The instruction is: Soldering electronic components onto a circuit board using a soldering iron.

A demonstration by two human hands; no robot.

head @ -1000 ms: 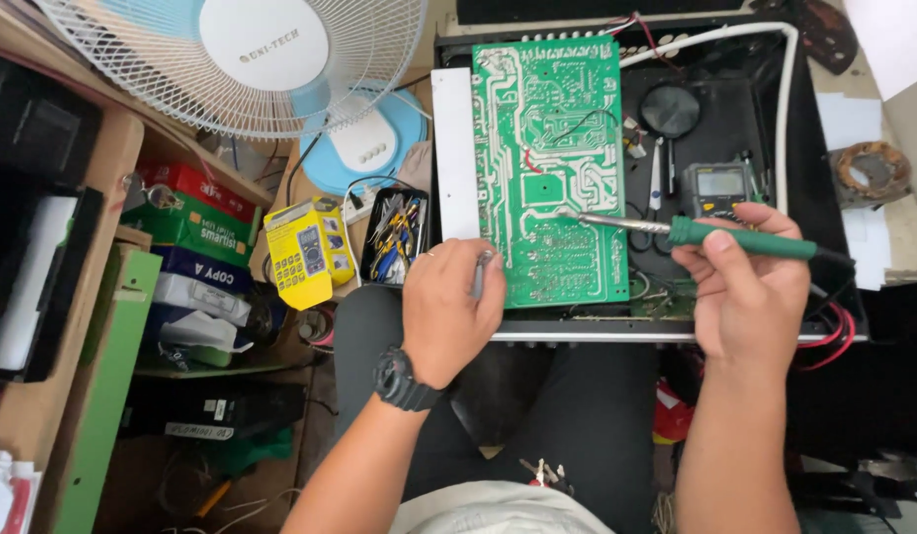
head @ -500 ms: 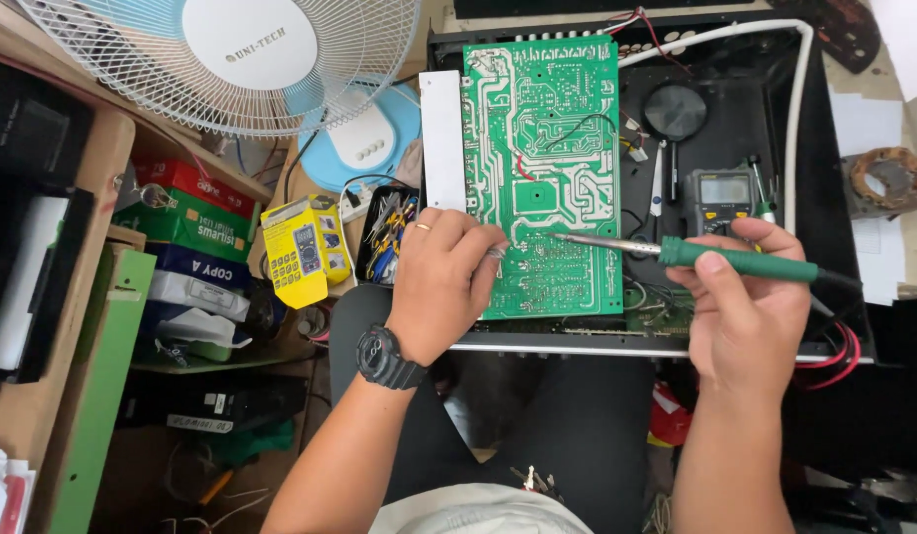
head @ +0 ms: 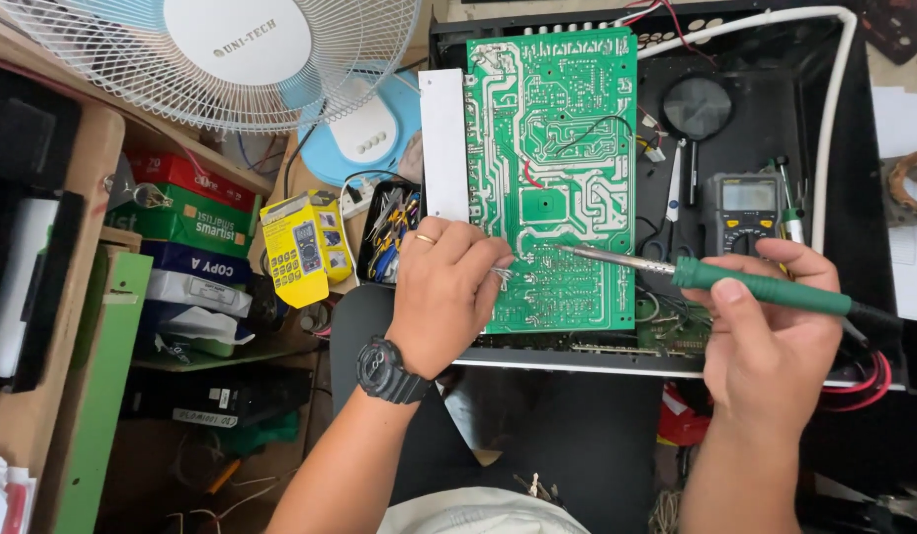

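The green circuit board lies solder-side up between the hands. The left hand rests on its lower left edge, pinching thin solder wire. The right hand grips a green-handled soldering iron, tip on the board. A multimeter and magnifying glass crowd the right; a tool tray sits left.

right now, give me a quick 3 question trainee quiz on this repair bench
1. True or false: the right hand holds the green-handled soldering iron.
2. Where does the iron's tip rest? A) on the green circuit board B) on the grey multimeter C) on the magnifying glass
3. Fill in: the left hand wears a black ____ on its wrist.

Key: 1 true; 2 A; 3 watch
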